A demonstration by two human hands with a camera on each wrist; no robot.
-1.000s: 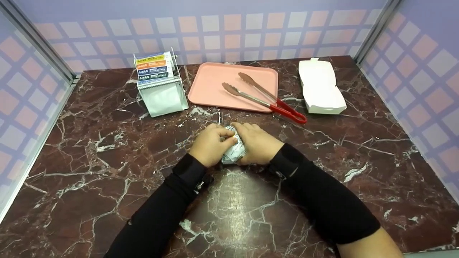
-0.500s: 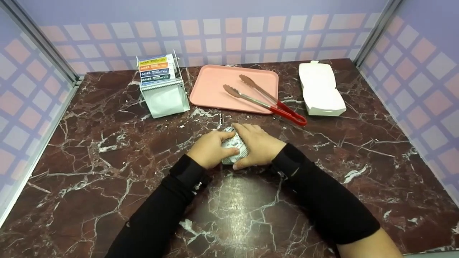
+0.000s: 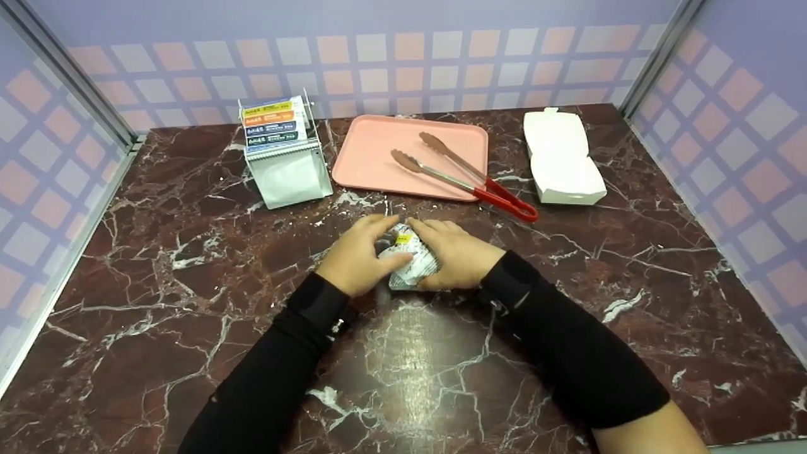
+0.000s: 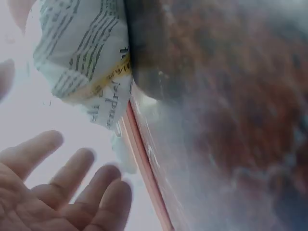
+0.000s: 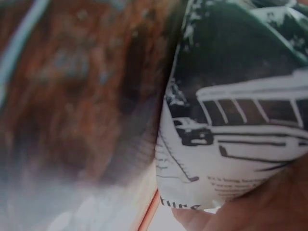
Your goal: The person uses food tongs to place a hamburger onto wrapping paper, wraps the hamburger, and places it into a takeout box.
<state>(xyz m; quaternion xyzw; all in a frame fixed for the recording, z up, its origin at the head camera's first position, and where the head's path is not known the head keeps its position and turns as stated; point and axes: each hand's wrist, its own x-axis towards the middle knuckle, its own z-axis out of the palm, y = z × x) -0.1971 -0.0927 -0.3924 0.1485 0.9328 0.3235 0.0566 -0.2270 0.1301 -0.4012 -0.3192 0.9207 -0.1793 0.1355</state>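
A small package wrapped in newsprint-patterned paper (image 3: 416, 261) sits on the table between both hands. A yellow band (image 3: 402, 239) shows on its upper side, and crosses the printed paper (image 4: 91, 57) in the left wrist view. My left hand (image 3: 356, 255) is beside the package, its fingers spread and fairly straight. In the left wrist view those fingers (image 4: 79, 185) stand apart from the paper. My right hand (image 3: 463, 255) holds the package from the right, thumb at the near side and fingers at the far side. The right wrist view shows the bus-printed paper (image 5: 240, 125) against that hand.
Behind the hands lies a pink tray (image 3: 365, 154), with red-handled tongs (image 3: 466, 183) resting across it and over its front edge. A stand of colour-banded labels or sheets (image 3: 280, 151) is at back left. An open white paper box (image 3: 564, 157) lies at back right.
My left hand has loosened from the package and shifted slightly left, its fingers spreading. The yellow band has come into sight. My right hand stays at the package.
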